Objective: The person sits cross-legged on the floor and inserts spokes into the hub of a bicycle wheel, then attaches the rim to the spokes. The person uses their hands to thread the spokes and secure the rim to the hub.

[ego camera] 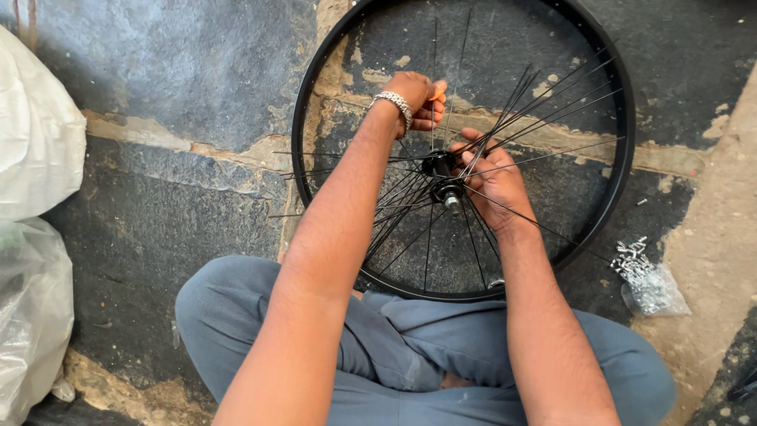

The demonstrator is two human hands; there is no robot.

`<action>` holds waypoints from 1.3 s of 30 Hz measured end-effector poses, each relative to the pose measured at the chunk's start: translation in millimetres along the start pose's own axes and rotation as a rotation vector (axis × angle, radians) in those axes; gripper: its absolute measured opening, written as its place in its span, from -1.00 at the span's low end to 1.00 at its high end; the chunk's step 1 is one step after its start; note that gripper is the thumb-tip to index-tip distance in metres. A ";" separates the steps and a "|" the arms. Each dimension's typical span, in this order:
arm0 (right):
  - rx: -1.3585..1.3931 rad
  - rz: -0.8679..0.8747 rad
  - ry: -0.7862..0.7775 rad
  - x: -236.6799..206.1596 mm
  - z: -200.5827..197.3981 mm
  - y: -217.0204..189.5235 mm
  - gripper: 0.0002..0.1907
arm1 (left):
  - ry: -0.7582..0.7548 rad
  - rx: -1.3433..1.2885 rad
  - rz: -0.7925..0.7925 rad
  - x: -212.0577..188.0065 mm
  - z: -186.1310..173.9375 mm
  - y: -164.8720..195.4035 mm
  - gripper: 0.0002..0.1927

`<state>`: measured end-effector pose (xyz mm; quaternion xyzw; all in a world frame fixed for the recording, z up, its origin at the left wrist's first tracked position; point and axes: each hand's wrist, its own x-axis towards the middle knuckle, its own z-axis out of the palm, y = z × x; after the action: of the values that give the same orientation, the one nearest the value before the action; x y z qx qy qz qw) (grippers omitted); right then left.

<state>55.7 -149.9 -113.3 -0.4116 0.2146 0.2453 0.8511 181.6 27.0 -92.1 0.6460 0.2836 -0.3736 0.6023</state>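
Observation:
A black bicycle wheel rim (303, 95) stands in front of me on the stone floor, its lower edge resting against my crossed legs in grey trousers (426, 347). Thin black spokes fan out from the hub (443, 177) at its middle. My left hand (414, 99), with a silver bracelet on the wrist, pinches a spoke above the hub. My right hand (495, 177) is closed around a bundle of spokes just right of the hub.
A small clear bag of shiny metal nipples (648, 278) lies on the floor at the right. White plastic sacks (35, 197) crowd the left edge. The floor is cracked dark stone with sandy joints (197, 146).

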 end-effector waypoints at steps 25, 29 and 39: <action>0.008 -0.031 0.008 4.8 -14.3 13.6 -0.59 | 0.103 0.204 0.175 -1.3 -15.5 -10.5 -0.70; 0.006 -0.022 0.012 9.4 -14.6 14.7 -0.62 | 0.227 0.878 0.287 -7.7 -17.8 -4.2 -0.50; -0.001 -0.014 0.032 8.1 -16.0 13.7 -0.65 | -0.214 1.234 0.740 -55.2 -38.5 -26.9 -0.64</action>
<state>51.3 -153.4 -135.2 -0.4173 0.2251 0.2329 0.8491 134.2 72.8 -61.9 0.8815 -0.2764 -0.2986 0.2395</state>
